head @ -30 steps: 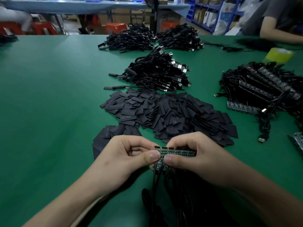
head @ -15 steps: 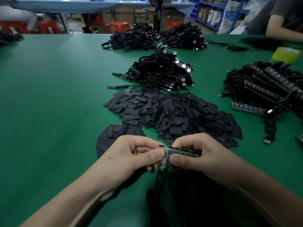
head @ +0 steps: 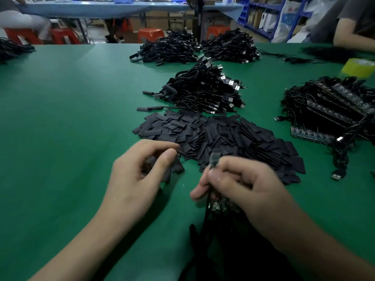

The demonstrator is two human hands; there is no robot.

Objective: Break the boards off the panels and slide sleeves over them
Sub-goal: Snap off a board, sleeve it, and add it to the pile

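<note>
Board [head: 214, 159], blurred, stands upright w/ black cable, pinched in my R hand [head: 239, 183]; L hand [head: 138, 175] fingers curl over sleeves [head: 223, 136], grip unclear.

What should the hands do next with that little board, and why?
Probably the left hand should pinch one sleeve from the sleeve pile and bring it over: the right hand holds a bare board upright, and the left hand hovers at the pile's near edge.

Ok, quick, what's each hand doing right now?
Left hand: curled over the sleeves, grip too blurred to tell.
Right hand: pinching one board.
</note>
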